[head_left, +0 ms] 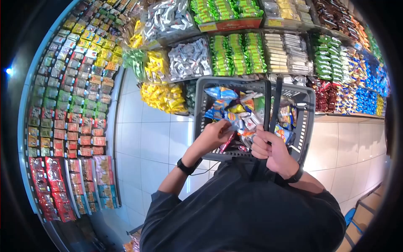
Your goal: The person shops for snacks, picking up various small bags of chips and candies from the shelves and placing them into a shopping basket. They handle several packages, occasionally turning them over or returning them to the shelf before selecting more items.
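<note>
Shopper holds a full basket and reaches into it, snack shelves all around.

Right hand (270,147) is closed around the two black handles (272,105) of the grey basket (304,126), gripping them together at the near rim so the basket hangs level against the body and one hand stays free. Left hand (216,134) is down inside the basket at its near-left corner, fingers curled on a snack packet (234,122) on top of the pile; cannot tell if it is fully pinched or just pressed. Packets lie heaped loose in the basket, wrappers facing up. Beyond the basket: shelves (252,54) of bagged snacks. Left of the basket: white tile floor (147,138), then a rack of small packets (67,105). Black wristbands on both wrists.
</note>
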`<state>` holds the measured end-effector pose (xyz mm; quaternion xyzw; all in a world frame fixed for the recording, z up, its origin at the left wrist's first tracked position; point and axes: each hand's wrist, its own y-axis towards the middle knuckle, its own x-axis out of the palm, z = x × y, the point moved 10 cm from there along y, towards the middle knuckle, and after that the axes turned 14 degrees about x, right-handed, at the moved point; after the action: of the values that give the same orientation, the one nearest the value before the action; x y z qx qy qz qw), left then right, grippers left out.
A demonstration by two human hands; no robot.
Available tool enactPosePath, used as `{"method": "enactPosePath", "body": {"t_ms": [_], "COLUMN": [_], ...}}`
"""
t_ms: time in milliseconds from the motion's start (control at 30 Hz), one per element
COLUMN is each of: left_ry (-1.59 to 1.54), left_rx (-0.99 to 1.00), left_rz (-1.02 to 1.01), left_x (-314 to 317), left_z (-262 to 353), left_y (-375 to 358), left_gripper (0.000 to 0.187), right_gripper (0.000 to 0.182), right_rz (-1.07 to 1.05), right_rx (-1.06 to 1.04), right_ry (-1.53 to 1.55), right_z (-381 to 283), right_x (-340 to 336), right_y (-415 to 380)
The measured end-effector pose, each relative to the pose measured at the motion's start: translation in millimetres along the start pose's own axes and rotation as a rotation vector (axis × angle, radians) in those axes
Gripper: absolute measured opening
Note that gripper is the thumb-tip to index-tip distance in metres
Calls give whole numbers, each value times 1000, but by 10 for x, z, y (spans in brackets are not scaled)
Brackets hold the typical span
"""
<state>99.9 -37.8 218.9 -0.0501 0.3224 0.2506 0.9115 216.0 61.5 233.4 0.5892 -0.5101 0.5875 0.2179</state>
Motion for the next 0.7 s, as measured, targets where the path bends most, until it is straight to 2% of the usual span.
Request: {"method": "enactPosePath", "body": {"t_ms": [67, 100, 167, 233, 300, 367, 467, 567, 600, 633, 667, 700], "left_ry": [-48, -44, 92, 277, 525, 651, 935, 1174, 1158, 1069, 981, 968], "left_rx": [48, 168, 185, 291, 450, 505, 677, 804, 820, 744, 668, 689], "left_rz": [146, 246, 375, 492, 543, 592, 605, 559, 554, 526, 494, 488], "left_x": [-472, -744, -1350, -1981, -2573, -3115, -3872, -4272, -4443, -4659, -4735, -4747], "left_z": [29, 87, 123, 181, 231, 197, -156, -780, -1107, -1544, -1696, -1752], "left_y": [-39, -29, 13, 138, 380, 739, 1585, 2210, 2366, 2567, 2662, 2715], "left_gripper": [22, 19, 17, 15, 16, 12, 16, 16, 16, 16, 17, 17], "right_gripper": [19, 20, 21, 22, 21, 20, 17, 15, 15, 15, 16, 18], "right_rz": [29, 56, 54, 138, 160, 173, 239, 269, 282, 290, 304, 317], "right_rx": [-14, -31, -75, -124, -172, -251, -370, -465, -513, -530, -545, -565], "right_ry": [40, 63, 61, 58, 75, 65, 110, 138, 135, 141, 168, 195], "right_z": [-71, -101, -153, -156, -121, -79, 85, 329, 361, 411, 467, 515], "right_x": [-14, -42, -21, -51, -15, 63, 187, 274, 301, 343, 377, 387], "right_y": [52, 80, 160, 219, 309, 391, 484, 604, 626, 660, 674, 687]}}
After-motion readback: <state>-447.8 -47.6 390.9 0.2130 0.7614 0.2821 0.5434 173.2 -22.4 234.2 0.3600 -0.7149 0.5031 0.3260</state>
